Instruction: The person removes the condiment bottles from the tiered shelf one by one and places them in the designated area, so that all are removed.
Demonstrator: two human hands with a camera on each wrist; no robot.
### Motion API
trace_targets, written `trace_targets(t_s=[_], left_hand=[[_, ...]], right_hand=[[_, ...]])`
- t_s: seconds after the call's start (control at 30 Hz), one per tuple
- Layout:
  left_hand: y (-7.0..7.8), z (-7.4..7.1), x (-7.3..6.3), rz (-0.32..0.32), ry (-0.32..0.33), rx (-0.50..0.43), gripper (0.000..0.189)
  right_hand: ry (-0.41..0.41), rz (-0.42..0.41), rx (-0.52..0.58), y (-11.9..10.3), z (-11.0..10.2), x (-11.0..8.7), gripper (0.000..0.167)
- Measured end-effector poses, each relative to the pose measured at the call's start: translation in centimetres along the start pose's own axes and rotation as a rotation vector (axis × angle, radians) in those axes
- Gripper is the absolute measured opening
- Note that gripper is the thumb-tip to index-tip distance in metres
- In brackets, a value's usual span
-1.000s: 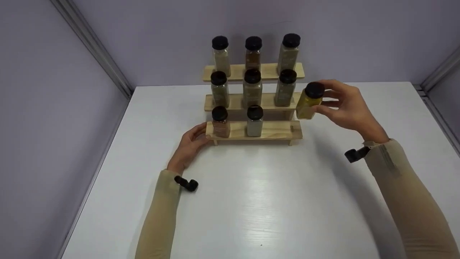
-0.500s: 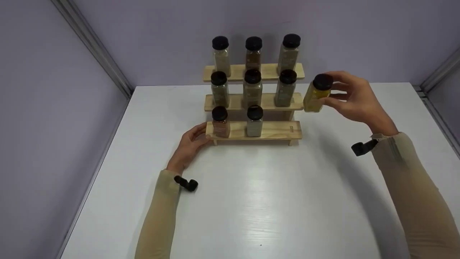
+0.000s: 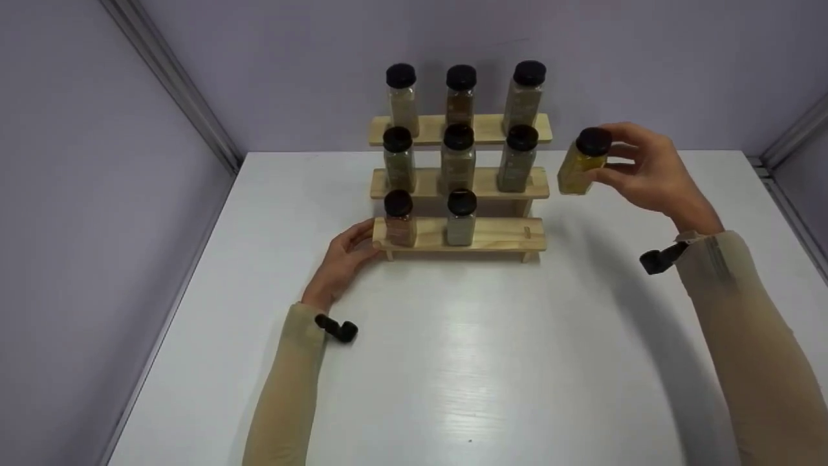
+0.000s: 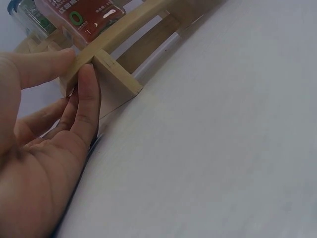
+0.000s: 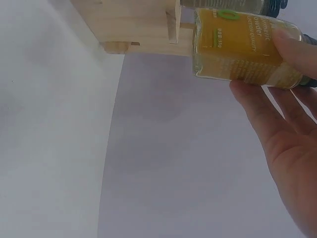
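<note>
My right hand (image 3: 656, 175) holds a turmeric powder jar (image 3: 574, 173) with yellow contents and a black lid, slightly tilted, in the air right of the wooden spice rack (image 3: 501, 234). In the right wrist view the thumb lies across the label of the jar (image 5: 233, 47) and fingers support its other side. My left hand (image 3: 343, 259) pinches the left end of the rack's lowest shelf. The left wrist view has the thumb on top of the shelf board (image 4: 119, 39) and fingers under it. A reddish spice jar (image 3: 400, 226) stands near that end.
Beside the reddish jar is a pale one (image 3: 460, 226); the lowest shelf's right end is bare. The middle shelf (image 3: 427, 181) and top shelf (image 3: 488, 126) bear three black-lidded jars each. A wall (image 3: 310, 77) rises behind the white table (image 3: 414, 362).
My right hand has carried the turmeric jar rightward, up and back, away from the rack's right side. The left hand keeps its grip on the shelf, and the standing jars stay put.
</note>
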State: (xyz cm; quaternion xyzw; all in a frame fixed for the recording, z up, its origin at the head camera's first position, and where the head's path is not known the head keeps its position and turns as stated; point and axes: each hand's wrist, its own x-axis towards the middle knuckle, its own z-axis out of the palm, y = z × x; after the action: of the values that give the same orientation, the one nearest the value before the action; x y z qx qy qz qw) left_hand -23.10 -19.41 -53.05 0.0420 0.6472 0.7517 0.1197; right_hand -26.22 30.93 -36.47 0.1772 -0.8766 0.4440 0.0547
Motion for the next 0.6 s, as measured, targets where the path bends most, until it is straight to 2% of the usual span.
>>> trace_targets(t_s=[0.17,0.4,0.6], left_hand=[[0.0,-0.1,0.0,0.000,-0.002,-0.011,0.062],[0.0,-0.1,-0.1,0.009,-0.037,-0.051,0.063],[-0.1,0.0,-0.2,0.022,-0.023,-0.051,0.059]], right_hand=[[-0.014,0.004,0.005,1.3,-0.1,0.6,0.057],[-0.018,0.039,0.019,2.9,-0.1,0.8,0.059],[0.003,0.058,-0.006,4.5,0.2,0.8,0.061]])
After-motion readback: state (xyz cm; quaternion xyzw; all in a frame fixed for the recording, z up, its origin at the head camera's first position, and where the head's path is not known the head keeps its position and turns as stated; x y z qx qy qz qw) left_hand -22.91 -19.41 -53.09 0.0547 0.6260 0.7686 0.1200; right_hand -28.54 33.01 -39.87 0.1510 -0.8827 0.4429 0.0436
